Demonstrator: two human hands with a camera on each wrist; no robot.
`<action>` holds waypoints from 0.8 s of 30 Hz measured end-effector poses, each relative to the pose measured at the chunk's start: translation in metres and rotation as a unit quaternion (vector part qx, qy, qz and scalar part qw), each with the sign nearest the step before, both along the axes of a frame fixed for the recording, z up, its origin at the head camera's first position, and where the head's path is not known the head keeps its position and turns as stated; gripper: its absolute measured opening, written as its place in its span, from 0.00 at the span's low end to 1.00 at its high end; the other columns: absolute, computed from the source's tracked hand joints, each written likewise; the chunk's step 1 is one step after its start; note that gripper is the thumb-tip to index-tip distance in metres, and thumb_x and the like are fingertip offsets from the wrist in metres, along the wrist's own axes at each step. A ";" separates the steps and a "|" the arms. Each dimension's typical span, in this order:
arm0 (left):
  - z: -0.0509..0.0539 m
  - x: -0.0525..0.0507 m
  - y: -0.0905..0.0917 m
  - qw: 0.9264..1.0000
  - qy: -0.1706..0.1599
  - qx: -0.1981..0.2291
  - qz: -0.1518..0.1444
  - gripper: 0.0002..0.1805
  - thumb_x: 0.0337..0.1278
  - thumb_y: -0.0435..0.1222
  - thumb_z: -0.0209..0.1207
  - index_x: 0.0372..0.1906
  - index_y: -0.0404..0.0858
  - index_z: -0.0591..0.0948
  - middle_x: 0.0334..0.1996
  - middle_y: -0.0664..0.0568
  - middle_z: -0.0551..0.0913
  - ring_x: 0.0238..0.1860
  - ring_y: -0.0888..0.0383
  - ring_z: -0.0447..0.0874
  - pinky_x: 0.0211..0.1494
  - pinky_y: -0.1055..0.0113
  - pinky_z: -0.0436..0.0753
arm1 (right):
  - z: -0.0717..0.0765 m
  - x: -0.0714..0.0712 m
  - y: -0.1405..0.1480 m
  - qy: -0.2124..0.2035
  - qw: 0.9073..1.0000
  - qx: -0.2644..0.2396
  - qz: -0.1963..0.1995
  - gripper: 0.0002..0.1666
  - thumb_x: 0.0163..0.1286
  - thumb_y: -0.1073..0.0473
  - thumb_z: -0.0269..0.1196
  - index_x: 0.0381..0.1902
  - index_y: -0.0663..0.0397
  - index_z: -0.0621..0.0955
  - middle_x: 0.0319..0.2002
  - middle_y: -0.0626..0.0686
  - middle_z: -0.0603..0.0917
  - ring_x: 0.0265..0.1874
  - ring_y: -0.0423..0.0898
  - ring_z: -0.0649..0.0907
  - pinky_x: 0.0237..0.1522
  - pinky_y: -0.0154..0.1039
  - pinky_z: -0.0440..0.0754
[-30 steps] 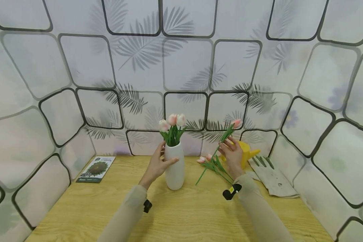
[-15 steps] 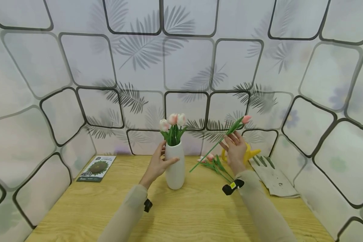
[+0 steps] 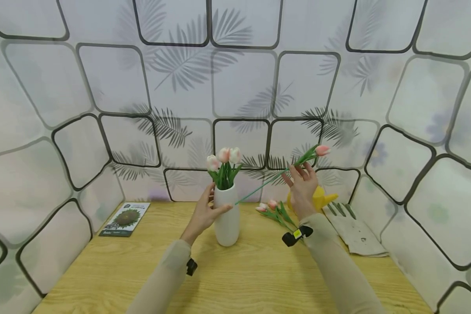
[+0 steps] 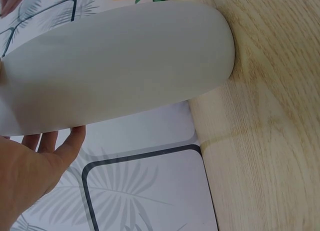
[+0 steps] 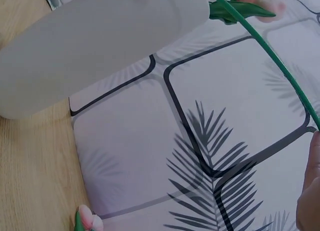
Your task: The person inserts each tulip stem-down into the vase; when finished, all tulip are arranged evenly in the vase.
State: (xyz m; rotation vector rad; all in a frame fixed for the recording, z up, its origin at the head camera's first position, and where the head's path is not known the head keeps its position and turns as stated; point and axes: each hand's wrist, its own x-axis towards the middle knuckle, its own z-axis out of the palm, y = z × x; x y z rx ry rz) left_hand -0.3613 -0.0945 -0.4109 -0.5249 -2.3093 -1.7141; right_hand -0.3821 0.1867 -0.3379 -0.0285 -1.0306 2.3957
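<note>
A white vase (image 3: pixel 226 220) stands upright on the wooden table, holding several pink and white tulips (image 3: pixel 224 156). My left hand (image 3: pixel 205 213) grips its left side, thumb across the front; in the left wrist view the fingertips touch the vase wall (image 4: pixel 120 66). To the right, my right hand (image 3: pixel 304 187) pinches a pink tulip (image 3: pixel 322 150) below its bloom, raised above the table. Its thin green stem (image 5: pixel 272 53) slants down left, and its lower end overlaps the vase's right side in the head view. Whether they touch I cannot tell.
More tulips (image 3: pixel 272 205) lie on the table right of the vase. Behind my right hand is a yellow watering can (image 3: pixel 319 198), partly hidden. Grey-white gloves (image 3: pixel 353 233) lie at the right, and a sunflower seed packet (image 3: pixel 125 219) at the left. Patterned walls enclose the table.
The held tulip has tilted from steep to flatter, its bloom moving right and its stem end swinging left and up to the vase. My left hand and the vase have stayed put.
</note>
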 end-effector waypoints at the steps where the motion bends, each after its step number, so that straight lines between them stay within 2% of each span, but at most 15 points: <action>1: 0.000 0.000 0.000 1.000 0.000 0.000 0.000 0.50 0.53 0.45 0.71 0.77 0.53 0.55 0.63 0.45 0.70 0.63 0.45 0.72 0.63 0.44 0.76 | 0.003 0.000 -0.002 0.001 1.000 -0.005 0.000 0.26 0.65 0.72 0.63 0.60 0.52 0.73 0.44 0.53 0.77 0.48 0.49 0.81 0.38 0.41 0.88; 4: -0.001 0.000 0.000 1.000 -0.003 0.000 0.002 0.50 0.52 0.45 0.71 0.77 0.54 0.55 0.63 0.45 0.70 0.63 0.45 0.72 0.63 0.44 0.75 | 0.009 0.000 -0.008 0.010 1.000 -0.014 0.002 0.25 0.65 0.72 0.63 0.58 0.53 0.73 0.43 0.53 0.77 0.48 0.50 0.81 0.39 0.42 0.88; 7: -0.001 0.000 0.000 1.000 -0.003 0.002 0.003 0.50 0.52 0.46 0.72 0.77 0.55 0.55 0.63 0.45 0.70 0.63 0.45 0.72 0.63 0.44 0.75 | 0.016 0.000 -0.013 0.023 1.000 -0.011 -0.004 0.25 0.64 0.72 0.64 0.58 0.53 0.74 0.42 0.53 0.78 0.43 0.48 0.83 0.39 0.43 0.88; 12: 0.001 0.002 0.000 1.000 -0.004 0.007 -0.001 0.50 0.52 0.46 0.72 0.76 0.55 0.55 0.64 0.45 0.70 0.63 0.45 0.71 0.63 0.44 0.75 | 0.026 -0.002 -0.018 0.046 0.999 0.026 -0.011 0.28 0.62 0.70 0.67 0.59 0.52 0.74 0.42 0.53 0.80 0.41 0.47 0.84 0.38 0.42 0.88; 20: 0.001 0.002 0.001 1.000 -0.006 0.006 -0.003 0.50 0.52 0.46 0.71 0.77 0.55 0.55 0.64 0.45 0.69 0.64 0.44 0.71 0.63 0.44 0.75 | 0.039 -0.008 -0.024 0.091 0.995 0.042 -0.026 0.25 0.61 0.71 0.67 0.55 0.53 0.74 0.43 0.57 0.80 0.42 0.50 0.83 0.38 0.44 0.88; 24: 0.001 0.000 0.000 1.000 -0.007 0.008 -0.005 0.50 0.52 0.47 0.71 0.76 0.55 0.55 0.64 0.44 0.69 0.64 0.44 0.71 0.63 0.43 0.75 | 0.044 -0.010 -0.029 0.105 0.992 0.065 -0.021 0.25 0.61 0.73 0.67 0.54 0.52 0.74 0.42 0.56 0.81 0.39 0.48 0.83 0.36 0.43 0.88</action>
